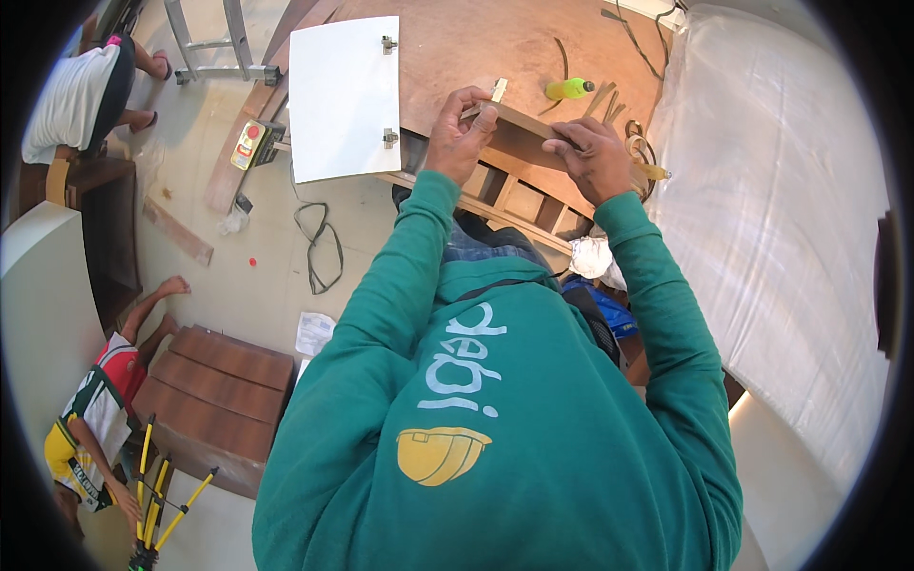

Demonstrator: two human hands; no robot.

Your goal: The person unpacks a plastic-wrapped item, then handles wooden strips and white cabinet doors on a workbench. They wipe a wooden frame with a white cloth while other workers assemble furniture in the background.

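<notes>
A narrow brown wooden board (526, 122) spans the gap between my two hands, above the near side of a wooden worktable (447, 59). My left hand (461, 135) is closed on its left end, thumb on top. At its right end my right hand (592, 156) is closed too, fingers curled round the edge. A small pale block-like piece (499, 89) shows just beyond my left fingertips; whether I hold it, I cannot tell. Left of my left hand lies a white panel (345, 100) with two metal hinges (389, 139) along its right side.
A yellow-green bottle (569, 89) and thin brown strips (602, 99) lie on the worktable. Plastic sheeting (762, 181) covers the right side. On the left are a ladder (211, 43), a cable (322, 249), a brown cabinet (217, 395) and two other people.
</notes>
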